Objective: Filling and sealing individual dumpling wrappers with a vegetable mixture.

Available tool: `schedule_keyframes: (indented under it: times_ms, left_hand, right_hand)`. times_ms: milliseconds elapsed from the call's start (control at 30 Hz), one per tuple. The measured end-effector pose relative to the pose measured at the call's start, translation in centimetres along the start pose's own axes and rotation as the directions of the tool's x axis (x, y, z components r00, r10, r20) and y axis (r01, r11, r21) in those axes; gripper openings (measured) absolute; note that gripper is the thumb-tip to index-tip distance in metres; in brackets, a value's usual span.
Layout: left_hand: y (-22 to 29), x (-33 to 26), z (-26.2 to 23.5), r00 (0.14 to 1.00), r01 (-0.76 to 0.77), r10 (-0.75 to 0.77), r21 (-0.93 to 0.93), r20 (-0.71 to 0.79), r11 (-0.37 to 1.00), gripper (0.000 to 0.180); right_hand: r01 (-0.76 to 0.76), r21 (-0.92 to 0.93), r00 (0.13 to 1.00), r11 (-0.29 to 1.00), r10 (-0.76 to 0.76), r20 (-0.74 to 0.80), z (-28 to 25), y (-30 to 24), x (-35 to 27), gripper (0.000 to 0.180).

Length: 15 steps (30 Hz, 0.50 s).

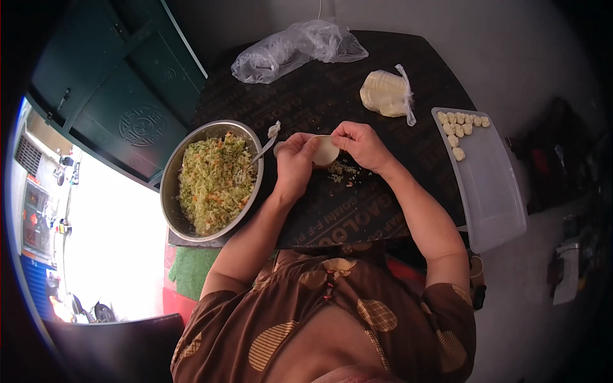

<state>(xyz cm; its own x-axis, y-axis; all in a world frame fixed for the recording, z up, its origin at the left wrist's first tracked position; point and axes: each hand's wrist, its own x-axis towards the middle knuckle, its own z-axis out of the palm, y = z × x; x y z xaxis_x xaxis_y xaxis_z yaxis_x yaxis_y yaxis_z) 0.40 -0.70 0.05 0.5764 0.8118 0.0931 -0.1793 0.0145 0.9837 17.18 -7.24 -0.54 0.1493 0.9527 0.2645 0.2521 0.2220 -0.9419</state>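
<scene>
The thin, pale dough wrapper (327, 153) was up between both hands, just above the near-middle part of the dark table (306, 220), to the right of a metal bowl (168, 199) full of shredded vegetable filling (217, 175). The left hand (294, 163) held the wrapper's left side, thumb lying on its face and fingers curled behind; the right hand (362, 145) pinched its upper right edge between thumb and fingers. Whether any filling lay in the wrapper could not be told. The wrapper was probably very light, soft and limp, easily stretched or torn if pulled hard, and perhaps a little tacky, or slippery where damp. Its rim seemed the right place to take hold, with flat fingertips and light pressure, the middle supported from beneath rather than poked. Filling crumbs (345, 172) lay scattered on the table just beside the hands. A spoon (262, 150) leaned in the bowl, and to the right, small dough parcels (460, 121) sat grouped at the far end of a translucent tray (491, 198).
</scene>
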Motion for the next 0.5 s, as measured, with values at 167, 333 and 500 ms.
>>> schedule_keyframes:
  times_ms: [167, 333, 500]
  left_hand:
    - [0.0, 0.0, 0.1, 0.998, 0.001, -0.005, -0.074, -0.056, 0.997, 0.015]
    - [0.8, -0.1, 0.1, 0.994, 0.107, -0.102, -0.128, 0.042, 0.986, 0.018]
    - [0.9, -0.2, 0.1, 0.987, 0.122, -0.101, -0.174, 0.126, 0.977, 0.021]
  right_hand:
    - [0.035, -0.042, 0.998, 0.999, -0.037, -0.052, -0.1, 0.1, 0.1, 0.011]
    - [0.005, -0.018, 1.0, 1.0, -0.005, -0.021, -0.4, -0.3, 0.0, 0.012]
    - [0.004, 0.071, 1.0, 0.997, -0.004, 0.002, -0.3, -0.6, -0.1, 0.016]
